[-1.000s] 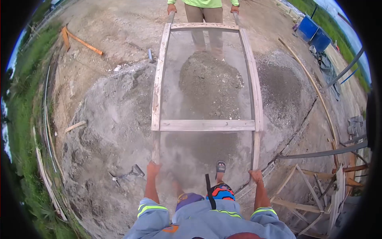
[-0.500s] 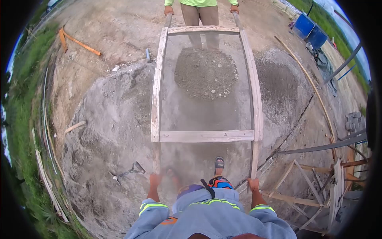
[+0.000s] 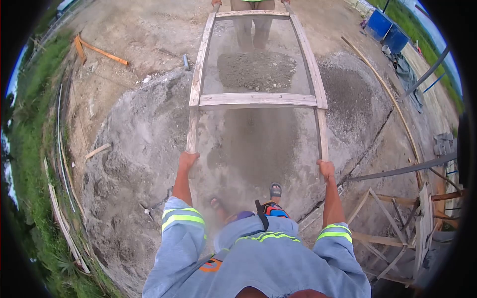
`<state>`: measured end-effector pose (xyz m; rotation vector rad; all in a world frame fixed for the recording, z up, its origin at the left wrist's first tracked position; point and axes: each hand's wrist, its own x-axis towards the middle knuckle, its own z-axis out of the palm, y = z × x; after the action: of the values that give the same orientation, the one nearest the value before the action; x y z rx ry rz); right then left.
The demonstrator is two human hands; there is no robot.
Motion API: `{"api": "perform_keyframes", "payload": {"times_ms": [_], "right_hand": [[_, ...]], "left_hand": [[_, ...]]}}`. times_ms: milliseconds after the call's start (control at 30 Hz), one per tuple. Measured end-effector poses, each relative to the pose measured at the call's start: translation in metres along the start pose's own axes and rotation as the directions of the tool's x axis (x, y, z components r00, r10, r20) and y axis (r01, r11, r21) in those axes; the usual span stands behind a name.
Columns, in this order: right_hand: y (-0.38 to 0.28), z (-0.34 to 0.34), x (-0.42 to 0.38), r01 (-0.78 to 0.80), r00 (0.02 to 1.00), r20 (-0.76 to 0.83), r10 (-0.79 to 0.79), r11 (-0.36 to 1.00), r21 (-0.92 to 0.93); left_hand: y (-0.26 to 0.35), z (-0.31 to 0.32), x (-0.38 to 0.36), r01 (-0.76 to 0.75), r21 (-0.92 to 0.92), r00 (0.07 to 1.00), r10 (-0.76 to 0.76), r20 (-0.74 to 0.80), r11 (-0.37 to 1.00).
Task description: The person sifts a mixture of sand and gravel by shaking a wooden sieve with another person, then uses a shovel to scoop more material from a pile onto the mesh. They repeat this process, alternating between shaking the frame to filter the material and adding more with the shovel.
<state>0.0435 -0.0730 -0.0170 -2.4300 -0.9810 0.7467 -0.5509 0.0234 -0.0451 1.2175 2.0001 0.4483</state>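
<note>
A large wooden-framed sand sieve (image 3: 258, 100) is held level between me and another person. My left hand (image 3: 188, 160) is closed round the end of its left handle, and my right hand (image 3: 326, 169) grips the right handle. Both my arms reach forward. On the mesh lies a heap of grey sand and pebbles (image 3: 256, 70), with stones gathered along its near edge. At the far end, the other person's hands (image 3: 216, 2) hold the opposite handles. Beneath the sieve, darker sifted sand (image 3: 261, 144) covers the ground.
A pile of grey sand (image 3: 134, 134) spreads to my left, with a shovel (image 3: 151, 211) partly hidden by my sleeve. Another sand heap (image 3: 348, 97) lies right, beside a long wooden pole (image 3: 382, 94). Wooden framing (image 3: 392, 228) stands at lower right; blue drums (image 3: 385, 32) stand farther back.
The sieve has moved away from me, towards the other person, and my arms have stretched out with it. The heap on the mesh now sits nearer the sieve's near crossbar.
</note>
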Motion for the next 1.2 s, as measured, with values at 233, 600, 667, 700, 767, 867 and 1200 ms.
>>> {"api": "perform_keyframes", "payload": {"times_ms": [233,600,667,700,767,867,1200], "right_hand": [[0.067,0.027,-0.003,-0.029,1.0,-0.016,0.027,0.995,-0.096],[0.216,0.06,-0.135,-0.275,0.957,0.065,0.283,0.956,-0.102],[0.185,0.063,-0.1,-0.363,0.925,0.151,0.349,0.928,0.082],[0.204,0.087,-0.054,-0.292,0.95,0.12,0.287,0.956,0.029],[0.108,0.053,-0.021,-0.213,0.972,0.11,0.206,0.975,0.062],[-0.018,-0.014,0.013,-0.042,0.998,0.05,0.043,0.999,-0.009],[0.163,0.069,-0.015,-0.165,0.986,0.015,0.164,0.986,0.027]], "left_hand": [[-0.002,0.015,-0.064,0.036,0.07,0.997,-0.032,-0.068,0.997],[-0.221,0.095,-0.138,0.127,0.15,0.991,-0.119,-0.063,0.98],[-0.194,0.091,-0.097,0.152,0.176,0.987,-0.14,-0.078,0.973],[-0.152,0.076,-0.076,0.131,0.186,0.991,-0.132,-0.009,0.974],[-0.084,0.053,-0.019,0.144,0.186,0.99,-0.144,-0.013,0.972],[0.016,0.006,0.042,-0.085,0.184,0.986,0.11,-0.125,0.979],[-0.143,0.086,-0.038,0.018,0.185,0.996,-0.002,-0.086,0.983]]}}
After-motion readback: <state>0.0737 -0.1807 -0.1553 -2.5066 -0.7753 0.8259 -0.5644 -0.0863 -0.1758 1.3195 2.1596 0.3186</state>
